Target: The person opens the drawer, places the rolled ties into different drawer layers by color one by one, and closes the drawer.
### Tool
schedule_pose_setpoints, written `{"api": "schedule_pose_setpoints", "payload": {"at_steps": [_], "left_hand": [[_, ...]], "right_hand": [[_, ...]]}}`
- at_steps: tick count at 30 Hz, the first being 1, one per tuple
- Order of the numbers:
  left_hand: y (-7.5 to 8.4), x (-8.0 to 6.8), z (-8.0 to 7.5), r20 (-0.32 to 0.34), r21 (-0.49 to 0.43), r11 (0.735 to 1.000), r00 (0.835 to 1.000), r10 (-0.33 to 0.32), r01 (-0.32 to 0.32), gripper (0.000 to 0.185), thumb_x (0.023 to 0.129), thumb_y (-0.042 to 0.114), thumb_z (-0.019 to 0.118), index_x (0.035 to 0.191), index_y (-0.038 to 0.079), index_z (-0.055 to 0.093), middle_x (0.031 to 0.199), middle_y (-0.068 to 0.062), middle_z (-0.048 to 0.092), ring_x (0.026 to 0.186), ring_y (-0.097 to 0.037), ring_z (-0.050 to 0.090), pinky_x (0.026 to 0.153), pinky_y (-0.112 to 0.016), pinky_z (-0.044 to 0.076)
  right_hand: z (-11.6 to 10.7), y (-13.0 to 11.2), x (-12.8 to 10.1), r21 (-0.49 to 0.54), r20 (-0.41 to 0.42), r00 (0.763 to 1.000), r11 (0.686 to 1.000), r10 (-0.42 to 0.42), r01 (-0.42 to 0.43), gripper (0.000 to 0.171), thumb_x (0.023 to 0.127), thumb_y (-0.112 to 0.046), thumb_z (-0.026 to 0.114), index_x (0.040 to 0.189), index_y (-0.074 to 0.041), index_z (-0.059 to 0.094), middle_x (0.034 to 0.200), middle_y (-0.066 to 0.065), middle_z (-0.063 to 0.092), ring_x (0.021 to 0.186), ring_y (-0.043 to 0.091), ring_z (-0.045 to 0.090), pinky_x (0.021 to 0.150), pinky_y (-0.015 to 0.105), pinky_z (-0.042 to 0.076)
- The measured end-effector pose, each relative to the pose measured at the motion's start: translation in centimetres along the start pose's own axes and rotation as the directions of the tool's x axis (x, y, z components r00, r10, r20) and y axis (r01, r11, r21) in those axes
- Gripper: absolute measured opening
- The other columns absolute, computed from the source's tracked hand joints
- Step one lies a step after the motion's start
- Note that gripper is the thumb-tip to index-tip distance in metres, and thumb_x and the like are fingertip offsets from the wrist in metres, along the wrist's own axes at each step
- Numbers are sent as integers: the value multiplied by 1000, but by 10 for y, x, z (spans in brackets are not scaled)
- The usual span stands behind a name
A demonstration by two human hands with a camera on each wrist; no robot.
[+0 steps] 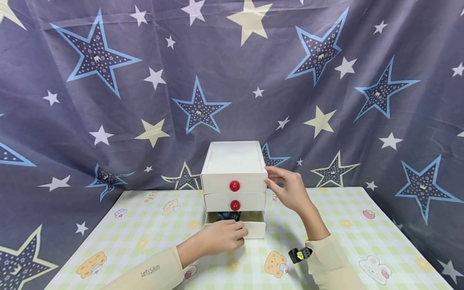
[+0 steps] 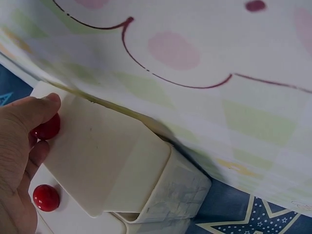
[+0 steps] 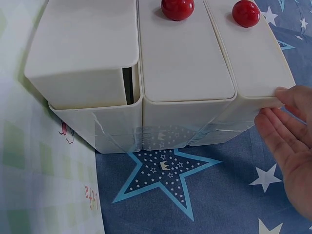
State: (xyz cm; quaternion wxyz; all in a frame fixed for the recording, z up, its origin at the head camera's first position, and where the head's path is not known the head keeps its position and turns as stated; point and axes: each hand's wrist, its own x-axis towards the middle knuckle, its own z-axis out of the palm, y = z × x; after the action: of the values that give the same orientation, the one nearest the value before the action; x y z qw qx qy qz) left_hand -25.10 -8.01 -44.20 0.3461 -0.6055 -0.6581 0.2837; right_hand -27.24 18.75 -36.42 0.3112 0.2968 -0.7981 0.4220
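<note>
While the small white three-drawer plastic cabinet (image 1: 234,177) stands near the back edge of the table (image 1: 362,241), its bottom drawer (image 1: 253,225) is pulled partly out with something dark, perhaps cloth, inside. The left hand (image 1: 222,237) curls its fingers round that drawer's red ball knob (image 2: 47,127). The right hand (image 1: 286,187) rests with straight, relaxed fingers against the cabinet's upper right corner, steadying it. A hard tug could slide or tip the light cabinet forward if the steadying hand slips. "LetsSlim" is printed on the cream left sleeve (image 1: 152,272); "lite" shows on the checked cartoon tablecloth (image 1: 152,197).
</note>
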Motion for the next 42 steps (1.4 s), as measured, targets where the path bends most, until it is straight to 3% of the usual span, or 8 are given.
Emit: {"api": "schedule_pose_setpoints", "payload": {"at_steps": [17,23,30,42], "left_hand": [[-5,0,8,-45,32,999,999,-15,17,10,92,21,64,86,27,70,100,7,56,94,-12,52,76,-20,49],[-7,0,12,-25,30,999,999,-24,25,7,92,22,67,87,26,70,100,8,56,95,-12,51,75,-19,48],[-9,0,19,-38,28,999,999,-34,35,11,93,22,62,86,26,69,100,9,57,96,-11,52,77,-20,49],[-11,3,24,22,44,998,999,-40,39,8,94,23,67,89,28,72,101,10,57,97,-11,53,82,-20,50]], "right_hand": [[1,1,0,11,-1,1000,1000,6,-6,35,91,-2,77,126,0,71,110,15,75,96,27,75,81,44,62],[0,0,0,4,0,1000,1000,-3,3,35,91,-2,77,126,1,70,111,15,75,97,27,75,82,37,62],[0,0,0,-2,2,1000,1000,-6,6,36,92,-3,77,127,1,70,111,15,75,98,27,74,83,33,61],[-1,0,0,1,0,1000,1000,-5,5,35,92,-3,76,126,1,70,111,15,75,98,27,75,82,33,61]]}}
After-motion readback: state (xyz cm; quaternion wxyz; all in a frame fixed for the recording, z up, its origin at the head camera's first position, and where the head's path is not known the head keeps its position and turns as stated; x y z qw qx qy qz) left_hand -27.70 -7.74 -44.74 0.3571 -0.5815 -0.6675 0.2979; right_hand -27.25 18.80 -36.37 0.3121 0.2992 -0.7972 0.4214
